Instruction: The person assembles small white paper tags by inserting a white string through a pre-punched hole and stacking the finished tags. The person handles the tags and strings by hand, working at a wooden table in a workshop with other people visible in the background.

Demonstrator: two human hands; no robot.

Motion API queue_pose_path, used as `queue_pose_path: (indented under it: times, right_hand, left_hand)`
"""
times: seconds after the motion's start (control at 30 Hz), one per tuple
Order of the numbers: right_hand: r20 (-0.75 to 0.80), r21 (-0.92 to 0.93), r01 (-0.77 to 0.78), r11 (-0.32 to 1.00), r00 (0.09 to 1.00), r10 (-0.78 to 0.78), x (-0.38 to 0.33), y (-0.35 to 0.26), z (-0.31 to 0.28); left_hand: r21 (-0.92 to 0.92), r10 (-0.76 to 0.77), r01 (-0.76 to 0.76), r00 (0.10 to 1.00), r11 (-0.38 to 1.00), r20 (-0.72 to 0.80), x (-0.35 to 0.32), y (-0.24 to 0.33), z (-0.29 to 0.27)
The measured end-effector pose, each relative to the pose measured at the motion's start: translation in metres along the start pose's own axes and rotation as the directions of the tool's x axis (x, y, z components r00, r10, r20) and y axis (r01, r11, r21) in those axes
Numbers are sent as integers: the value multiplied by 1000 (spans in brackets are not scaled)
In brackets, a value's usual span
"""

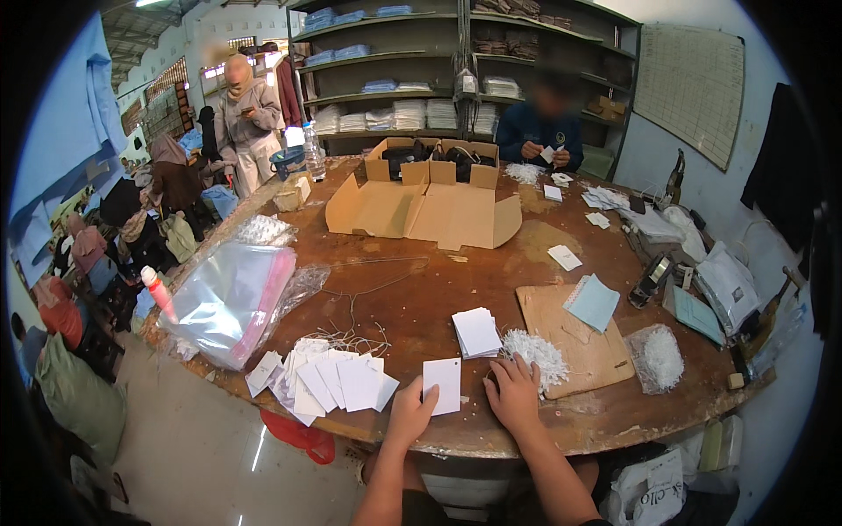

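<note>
"Head view: what does the left hand (410,414) have?"

"A white card (445,386), gripped at its lower left corner with the thumb across its face. The card is near the front edge of the brown wooden surface (395,294), between the two hands, and has a small dark spot near its top right corner."

"And the right hand (516,390)?"

"Palm down, fingers a little apart, at the near left side of a heap of white strings (542,355). I cannot tell whether a string is pinched under the fingertips."

"What lies just beyond the held card?"

"A stack of white cards (476,333), to the left of the heap. Over on the left, a fan of more white cards (342,383) spreads along the front edge, with loose strings (355,340) behind it."

"And on the right?"

"A wooden board (605,352) with a light blue sheet (593,302) on it, then a clear bag of white strings (658,359) just beside the board."

"Farther back?"

"Clear plastic sleeves (230,302) with a pink edge on the left, an opened cardboard box (460,210) in the middle, and across from us a co-worker (517,131) holding a small white card (548,154) in both hands."
</note>
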State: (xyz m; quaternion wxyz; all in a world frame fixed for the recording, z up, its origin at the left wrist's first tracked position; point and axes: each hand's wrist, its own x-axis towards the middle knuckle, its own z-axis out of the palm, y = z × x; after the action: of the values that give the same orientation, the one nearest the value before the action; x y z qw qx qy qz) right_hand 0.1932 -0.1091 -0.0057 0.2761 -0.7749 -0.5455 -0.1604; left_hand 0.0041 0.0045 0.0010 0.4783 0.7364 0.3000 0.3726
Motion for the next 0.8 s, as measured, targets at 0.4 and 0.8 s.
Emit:
queue_pose_path:
  times: [0.4, 0.8]
  right_hand:
    - [-9, -21, 3, 1000, 1000, -4, -1, 4, 6]
    - [-8, 33, 8, 999, 1000, -8, 0, 5, 4]
  left_hand:
    - [-2, 38, -38, 999, 999, 10, 0, -6, 4]
    - [12, 5, -5, 1000, 1000, 16, 1, -5, 1]
